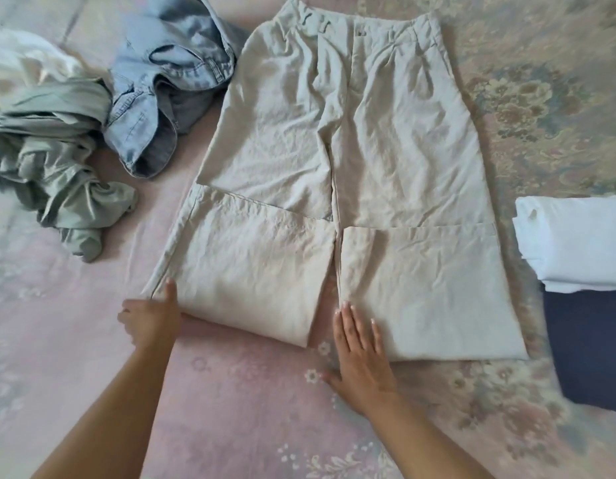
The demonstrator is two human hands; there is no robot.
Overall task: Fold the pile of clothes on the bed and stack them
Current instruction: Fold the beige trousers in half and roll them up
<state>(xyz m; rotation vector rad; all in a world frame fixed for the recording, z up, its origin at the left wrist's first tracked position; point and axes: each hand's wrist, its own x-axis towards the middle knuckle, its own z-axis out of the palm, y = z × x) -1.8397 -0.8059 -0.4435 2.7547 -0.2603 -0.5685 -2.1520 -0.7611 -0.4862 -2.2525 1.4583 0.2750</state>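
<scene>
Beige trousers (pixel 337 140) lie flat in the middle of the bed, waistband at the far end, both leg ends folded back up toward the knees. My left hand (pixel 151 318) grips the near left corner of the folded left leg, thumb on top of the cloth and fingers tucked under its edge. My right hand (pixel 360 357) lies flat with straight fingers, fingertips pressing the near inner corner of the folded right leg. At the right edge sits a stack of folded clothes: a white piece (pixel 572 243) above a dark navy one (pixel 590 347).
Unfolded clothes lie at the left: light blue jeans (pixel 168 88), a crumpled sage-green garment (pixel 54 160) and a cream-white one (pixel 26 63). The bed is covered by a pink floral sheet (pixel 244 409).
</scene>
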